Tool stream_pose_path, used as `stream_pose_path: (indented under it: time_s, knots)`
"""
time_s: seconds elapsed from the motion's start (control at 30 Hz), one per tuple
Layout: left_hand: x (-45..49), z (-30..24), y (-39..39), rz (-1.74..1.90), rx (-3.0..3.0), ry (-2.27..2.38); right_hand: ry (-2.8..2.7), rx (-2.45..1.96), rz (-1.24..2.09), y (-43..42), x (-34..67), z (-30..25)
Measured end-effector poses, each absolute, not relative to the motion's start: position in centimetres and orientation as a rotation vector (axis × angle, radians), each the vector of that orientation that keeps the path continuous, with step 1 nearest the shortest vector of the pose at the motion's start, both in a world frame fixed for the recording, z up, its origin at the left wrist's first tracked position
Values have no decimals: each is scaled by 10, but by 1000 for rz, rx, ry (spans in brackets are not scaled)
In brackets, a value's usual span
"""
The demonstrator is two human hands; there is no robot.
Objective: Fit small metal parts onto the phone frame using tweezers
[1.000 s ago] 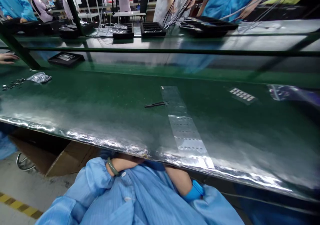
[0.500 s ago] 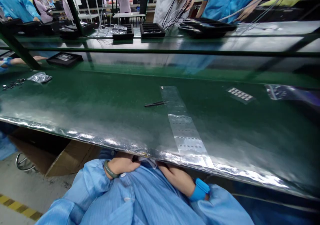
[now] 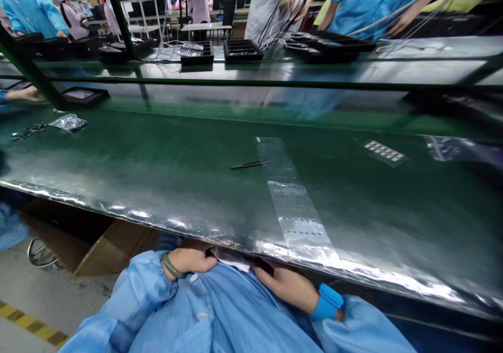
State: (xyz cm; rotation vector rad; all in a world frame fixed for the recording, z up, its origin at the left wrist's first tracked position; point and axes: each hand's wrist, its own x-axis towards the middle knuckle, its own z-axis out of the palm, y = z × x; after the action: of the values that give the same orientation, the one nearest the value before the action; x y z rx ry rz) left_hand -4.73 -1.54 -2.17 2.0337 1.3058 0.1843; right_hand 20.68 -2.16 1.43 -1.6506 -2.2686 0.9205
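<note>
Right hand drawn back; thin white sheet beside left hand; fingers' grip hidden, cannot tell.

The person at the green table here has both hands low by its near edge, partly hidden beneath it; the left hand has a green bangle at the wrist, the right hand a blue band; something thin and white shows between them; up on the tabletop lie black tweezers, tips over a clear plastic strip; over to the right rests a sheet of pale squares.
</note>
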Motion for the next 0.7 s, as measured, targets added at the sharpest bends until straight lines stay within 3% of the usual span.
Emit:
stream_pose_path:
  time_s: [0.3, 0.7]
  knots:
    - [-48, -16, -14, 216, 2016, 1276, -2284, -1539, 1123, -23, 204, 19]
    - [-20, 16, -23, 329, 1946, 1343, -2193, -1432, 748, -32, 202, -4]
